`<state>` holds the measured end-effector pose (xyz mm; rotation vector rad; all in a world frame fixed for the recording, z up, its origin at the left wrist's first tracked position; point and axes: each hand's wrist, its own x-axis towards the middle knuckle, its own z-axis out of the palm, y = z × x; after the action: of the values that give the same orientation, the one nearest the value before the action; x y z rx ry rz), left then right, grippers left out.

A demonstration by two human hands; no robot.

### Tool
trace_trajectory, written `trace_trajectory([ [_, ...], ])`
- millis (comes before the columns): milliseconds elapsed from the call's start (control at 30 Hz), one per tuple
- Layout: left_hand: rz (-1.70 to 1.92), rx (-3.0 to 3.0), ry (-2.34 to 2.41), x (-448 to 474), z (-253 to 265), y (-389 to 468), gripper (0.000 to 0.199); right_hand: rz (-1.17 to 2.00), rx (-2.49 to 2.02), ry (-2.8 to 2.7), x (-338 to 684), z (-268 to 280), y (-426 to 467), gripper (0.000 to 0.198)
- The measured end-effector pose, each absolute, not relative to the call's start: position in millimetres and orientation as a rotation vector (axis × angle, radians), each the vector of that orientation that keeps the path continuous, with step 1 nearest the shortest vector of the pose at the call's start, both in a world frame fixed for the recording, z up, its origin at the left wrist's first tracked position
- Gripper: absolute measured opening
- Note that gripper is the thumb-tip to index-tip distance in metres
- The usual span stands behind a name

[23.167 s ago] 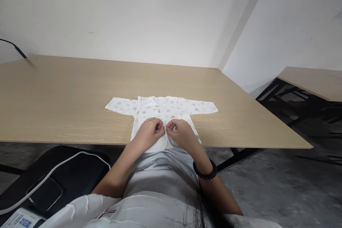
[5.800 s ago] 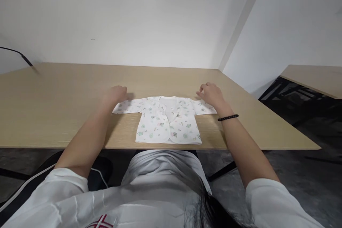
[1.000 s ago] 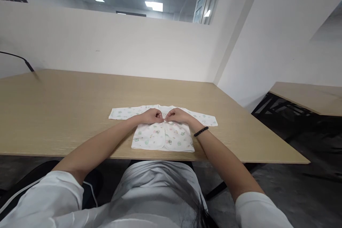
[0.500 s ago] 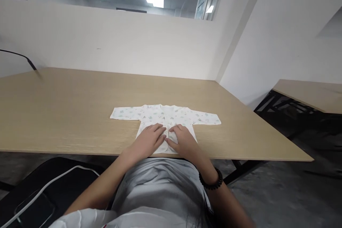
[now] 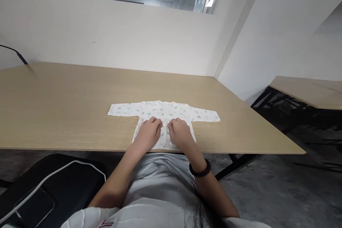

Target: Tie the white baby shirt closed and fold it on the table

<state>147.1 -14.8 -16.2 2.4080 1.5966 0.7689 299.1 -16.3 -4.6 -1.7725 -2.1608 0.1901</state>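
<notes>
A white long-sleeved baby shirt (image 5: 173,109) with small printed figures lies spread on the table, sleeves out to both sides and neckline away from me. Its front opening runs down the middle towards the table's near edge. My left hand (image 5: 149,133) rests on the left front panel, fingers curled in at the opening's edge. Across from it, my right hand (image 5: 181,133) is closed in a pinch on the right front edge, its thumb mostly hidden. Both hands appear to grip the fabric, though the fingertips are partly hidden. The hem shows between my wrists.
The wooden table (image 5: 66,96) meets a white wall (image 5: 133,39) at the back. A thin black cable (image 5: 20,56) hangs at the far left. Below on the left are a black chair (image 5: 77,181) and a white cable (image 5: 50,176). Another table (image 5: 307,91) stands to the right.
My fingers, which were flatter and nearly touching over the opening, are now curled and a little farther apart. The right hand has closed into a pinch. The view has shifted slightly.
</notes>
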Motion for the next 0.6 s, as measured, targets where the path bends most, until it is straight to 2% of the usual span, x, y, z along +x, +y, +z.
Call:
trace_trajectory([
  [233,0.833,2.415,1.524,147,-21,-15,0.013,0.247,-1.594,-2.188,305,-10,-28,0.007],
  [400,0.859,2.372,1.519,146,-24,-13,0.011,0.317,-1.408,-2.211,309,-8,-38,0.012],
  [500,0.898,2.345,1.528,146,-26,-12,0.016,0.344,-1.435,-2.171,309,-4,-40,0.010],
  [600,0.885,2.373,1.514,145,-28,-12,0.021,0.342,-1.491,-2.116,309,-2,-40,0.015],
])
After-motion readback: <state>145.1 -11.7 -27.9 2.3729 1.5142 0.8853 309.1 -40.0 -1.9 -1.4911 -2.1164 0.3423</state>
